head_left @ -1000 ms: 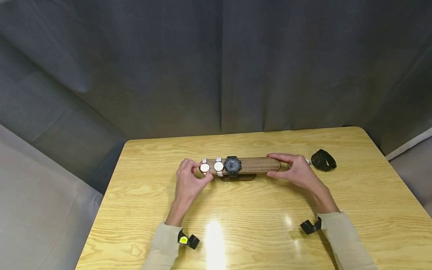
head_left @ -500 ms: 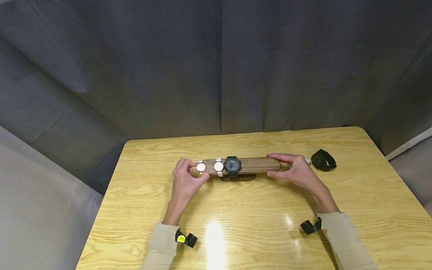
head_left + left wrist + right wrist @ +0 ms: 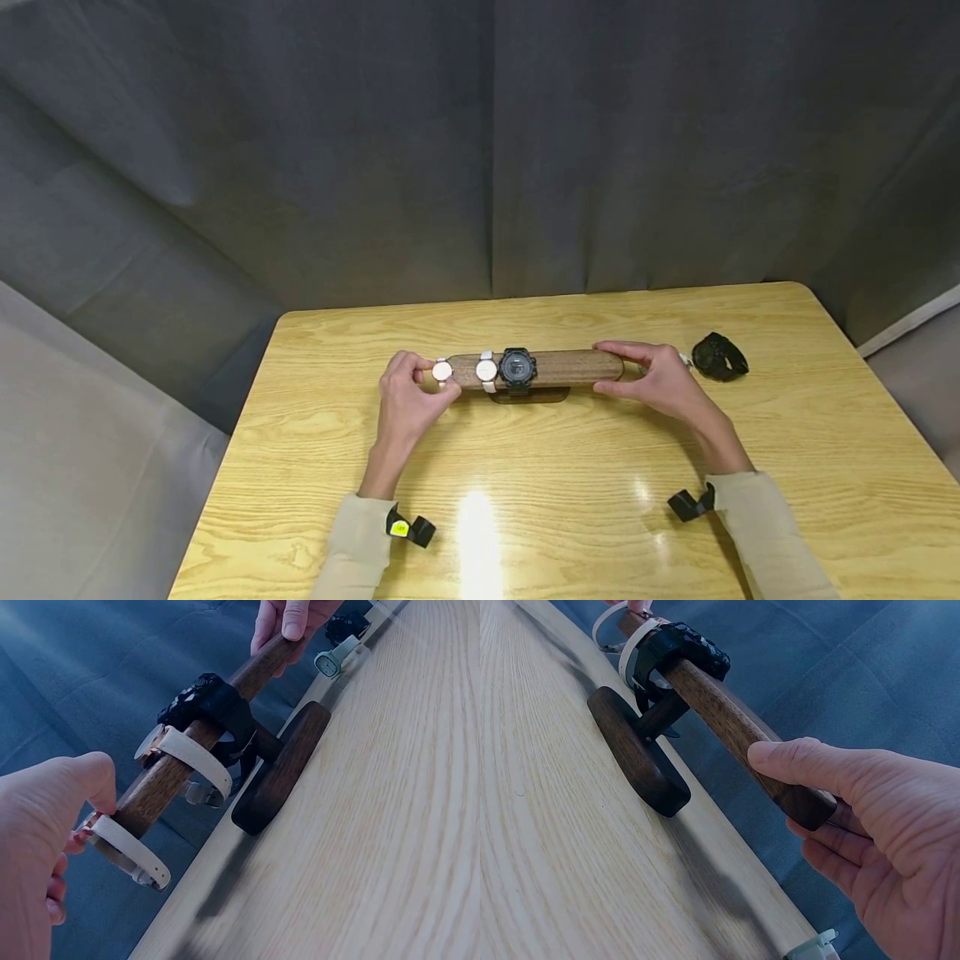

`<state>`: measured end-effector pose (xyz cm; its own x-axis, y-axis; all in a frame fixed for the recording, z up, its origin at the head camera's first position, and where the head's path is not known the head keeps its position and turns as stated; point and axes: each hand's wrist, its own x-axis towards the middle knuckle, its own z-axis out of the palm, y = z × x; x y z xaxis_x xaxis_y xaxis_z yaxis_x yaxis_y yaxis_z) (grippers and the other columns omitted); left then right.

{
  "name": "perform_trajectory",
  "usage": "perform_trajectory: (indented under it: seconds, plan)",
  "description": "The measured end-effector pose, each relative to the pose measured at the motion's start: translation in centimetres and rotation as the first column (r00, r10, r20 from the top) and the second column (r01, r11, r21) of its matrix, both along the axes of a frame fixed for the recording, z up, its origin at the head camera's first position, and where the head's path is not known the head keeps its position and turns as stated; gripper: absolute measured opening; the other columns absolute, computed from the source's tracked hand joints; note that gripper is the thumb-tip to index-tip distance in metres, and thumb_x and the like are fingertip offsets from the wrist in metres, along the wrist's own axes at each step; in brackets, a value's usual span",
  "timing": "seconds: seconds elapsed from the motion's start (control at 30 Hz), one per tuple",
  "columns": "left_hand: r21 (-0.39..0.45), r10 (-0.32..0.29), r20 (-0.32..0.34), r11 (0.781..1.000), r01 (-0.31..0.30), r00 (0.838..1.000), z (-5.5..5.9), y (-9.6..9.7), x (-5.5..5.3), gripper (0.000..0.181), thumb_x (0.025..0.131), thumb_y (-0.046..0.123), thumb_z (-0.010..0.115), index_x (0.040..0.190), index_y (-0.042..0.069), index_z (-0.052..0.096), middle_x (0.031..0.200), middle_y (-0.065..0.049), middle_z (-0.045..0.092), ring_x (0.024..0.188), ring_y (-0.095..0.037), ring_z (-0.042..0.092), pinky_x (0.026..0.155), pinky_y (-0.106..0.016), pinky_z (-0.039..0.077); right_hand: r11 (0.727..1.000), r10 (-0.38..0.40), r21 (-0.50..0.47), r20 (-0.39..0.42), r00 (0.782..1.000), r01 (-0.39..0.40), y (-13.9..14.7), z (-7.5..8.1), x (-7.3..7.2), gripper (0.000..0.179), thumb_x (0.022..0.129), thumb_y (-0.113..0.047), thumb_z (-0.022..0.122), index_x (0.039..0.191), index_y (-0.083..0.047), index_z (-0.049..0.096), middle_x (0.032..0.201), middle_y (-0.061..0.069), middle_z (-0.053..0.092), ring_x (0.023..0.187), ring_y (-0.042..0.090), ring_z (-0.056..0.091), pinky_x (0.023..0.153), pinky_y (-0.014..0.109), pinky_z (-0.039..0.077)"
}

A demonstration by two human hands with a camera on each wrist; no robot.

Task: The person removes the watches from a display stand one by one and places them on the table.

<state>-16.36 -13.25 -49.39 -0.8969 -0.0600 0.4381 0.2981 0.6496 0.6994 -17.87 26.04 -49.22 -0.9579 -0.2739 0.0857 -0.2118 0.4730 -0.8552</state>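
My left hand (image 3: 407, 400) pinches round white-faced, white-strapped watch (image 3: 442, 371), just slid to tip of brown wooden bar (image 3: 567, 367); seems nearly free. Right hand (image 3: 663, 382): fingers clamped on other end.

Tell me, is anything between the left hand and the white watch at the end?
Nothing visible: the left hand pinches the end white-strapped watch directly. The second white-strapped watch and the black sports watch sit farther along the wooden watch stand, away from that hand.
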Motion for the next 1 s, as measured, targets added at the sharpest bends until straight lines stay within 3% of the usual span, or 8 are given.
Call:
perform_trajectory:
  seconds: [0.17, 0.37, 0.7, 1.0]
  plan:
    - [0.002, 0.002, 0.011, 1.000, -0.002, 1.000, -0.1, -0.2, -0.1, 0.026, 0.071, 0.017, 0.082, 0.089, 0.004, 0.067, 0.081, -0.012, 0.058, 0.074, -0.024, 0.053, 0.059, -0.024, 0.045, 1.000, 0.001, 0.000, -0.003, 1.000, -0.001, 0.0, 0.0, 0.0, 0.059, 0.083, -0.032, 0.091, 0.137, -0.017, 0.071, 0.141, 0.010, 0.067, 0.138, 0.036, 0.053, 0.050, 0.031, 0.042]
    - [0.012, 0.011, 0.011, 1.000, -0.011, 1.000, -0.2, -0.7, -0.3, 0.026, 0.072, 0.016, 0.082, 0.089, 0.003, 0.068, 0.079, -0.005, 0.056, 0.072, -0.019, 0.051, 0.058, -0.023, 0.045, 1.000, -0.004, -0.004, 0.007, 1.000, 0.004, 0.0, 0.1, 0.1, 0.058, 0.084, -0.032, 0.091, 0.137, -0.019, 0.071, 0.141, 0.010, 0.067, 0.121, 0.031, 0.058, 0.040, 0.031, 0.037]
    - [0.009, 0.027, 0.011, 1.000, -0.027, 1.000, -0.2, -1.6, -0.7, 0.024, 0.071, 0.014, 0.081, 0.087, 0.003, 0.068, 0.077, -0.006, 0.056, 0.071, -0.022, 0.053, 0.060, -0.026, 0.045, 1.000, -0.002, -0.001, -0.001, 1.000, 0.002, -0.1, 0.2, 0.1, 0.058, 0.084, -0.032, 0.091, 0.137, -0.021, 0.071, 0.141, 0.009, 0.067, 0.112, 0.029, 0.059, 0.039, 0.031, 0.037]
    - [-0.011, 0.029, 0.059, 1.000, -0.028, 0.998, -0.6, -2.2, -0.9, 0.027, 0.070, 0.014, 0.083, 0.090, 0.003, 0.069, 0.081, -0.007, 0.058, 0.073, -0.019, 0.052, 0.059, -0.025, 0.046, 1.000, 0.004, -0.015, 0.003, 1.000, -0.004, -0.1, 0.3, 0.1, 0.058, 0.083, -0.030, 0.091, 0.137, -0.020, 0.071, 0.141, 0.008, 0.067, 0.120, 0.029, 0.059, 0.042, 0.031, 0.038]
